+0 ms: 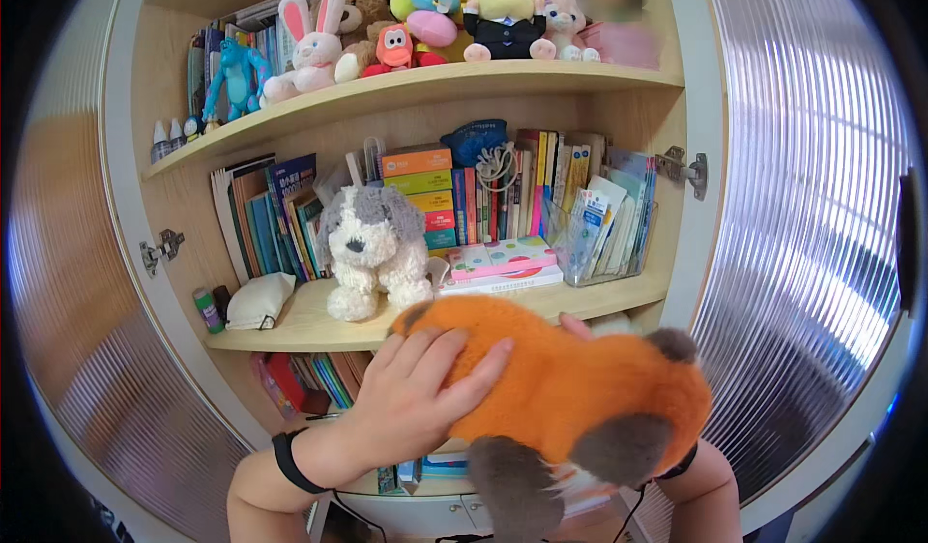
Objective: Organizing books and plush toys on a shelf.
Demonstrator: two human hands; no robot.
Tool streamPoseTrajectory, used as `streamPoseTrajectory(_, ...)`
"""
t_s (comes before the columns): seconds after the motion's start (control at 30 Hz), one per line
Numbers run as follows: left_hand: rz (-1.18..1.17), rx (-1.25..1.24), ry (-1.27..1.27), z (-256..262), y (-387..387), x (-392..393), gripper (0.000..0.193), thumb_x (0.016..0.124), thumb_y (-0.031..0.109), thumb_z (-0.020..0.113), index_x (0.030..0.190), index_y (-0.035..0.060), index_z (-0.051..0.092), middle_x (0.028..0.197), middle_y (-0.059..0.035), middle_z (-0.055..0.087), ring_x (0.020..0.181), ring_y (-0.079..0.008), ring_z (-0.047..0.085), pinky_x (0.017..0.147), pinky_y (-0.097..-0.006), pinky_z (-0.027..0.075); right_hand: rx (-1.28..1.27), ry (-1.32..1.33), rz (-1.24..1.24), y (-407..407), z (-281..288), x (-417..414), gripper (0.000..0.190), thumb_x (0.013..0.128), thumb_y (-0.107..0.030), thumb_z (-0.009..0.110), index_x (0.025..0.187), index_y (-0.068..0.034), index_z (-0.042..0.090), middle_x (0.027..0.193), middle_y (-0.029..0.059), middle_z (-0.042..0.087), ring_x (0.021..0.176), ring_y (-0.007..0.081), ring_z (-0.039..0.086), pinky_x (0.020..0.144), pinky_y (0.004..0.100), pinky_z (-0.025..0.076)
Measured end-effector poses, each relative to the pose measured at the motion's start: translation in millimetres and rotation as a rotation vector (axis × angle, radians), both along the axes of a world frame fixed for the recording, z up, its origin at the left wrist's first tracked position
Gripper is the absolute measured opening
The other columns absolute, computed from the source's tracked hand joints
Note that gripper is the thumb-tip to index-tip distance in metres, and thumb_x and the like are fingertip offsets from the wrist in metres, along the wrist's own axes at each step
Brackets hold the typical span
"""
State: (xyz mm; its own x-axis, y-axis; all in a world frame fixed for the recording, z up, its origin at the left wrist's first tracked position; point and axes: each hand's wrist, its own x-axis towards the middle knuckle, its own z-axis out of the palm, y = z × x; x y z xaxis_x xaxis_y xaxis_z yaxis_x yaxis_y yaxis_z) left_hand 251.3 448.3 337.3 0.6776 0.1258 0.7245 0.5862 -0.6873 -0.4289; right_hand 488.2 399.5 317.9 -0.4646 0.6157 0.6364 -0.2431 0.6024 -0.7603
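An orange and dark-grey plush toy (544,369), probably a fox, lies on its side between my hands, in front of the cabinet. The fingers of my left hand (420,383) are pressed into its orange fur from the left. Behind the toy is my right hand (574,327), mostly hidden, with only some fingertips showing at the toy's upper edge. On the middle shelf (312,325) sits a grey and white plush dog (377,245), just beyond the orange toy.
More plush toys (500,21) line the upper shelf. Books (290,209), stacked colourful boxes (420,187), a clear plastic holder (605,253) and a white pouch (259,301) stand on the middle shelf. Ribbed doors (797,180) stand open on both sides.
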Motion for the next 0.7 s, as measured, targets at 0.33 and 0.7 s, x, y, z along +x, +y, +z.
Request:
streamPoseTrajectory(0.33, -0.227, 0.091, 0.019, 24.5, 26.4, 27.8, 0.057, 0.065, 0.011, 0.06, 0.122, 0.0134, 0.055, 0.101, -0.012, 0.052, 0.089, -0.0296, 0.052, 0.069, -0.0378, 0.043, -0.223, 0.215, -0.335, -31.2, -13.1, 13.0, 0.053, 0.089, -0.017, 0.052, 0.135, -0.004, 0.03, 0.135, 0.008, 0.041, 0.121, 0.018, 0.043, 0.103, 0.0317, 0.033)
streamPoseTrajectory(0.7, -0.256, 0.231, 0.13, 113.3, 89.3, 17.2, 0.059, 0.069, 0.009, 0.063, 0.125, 0.0116, 0.044, 0.114, -0.0133, 0.048, 0.106, -0.0317, 0.048, 0.089, -0.0401, 0.043, 0.29, -0.455, -0.257, 39.5, 87.0, 22.1, 0.051, 0.083, -0.016, 0.062, 0.129, -0.006, 0.043, 0.126, 0.0113, 0.052, 0.112, 0.0224, 0.051, 0.098, 0.0365, 0.04)
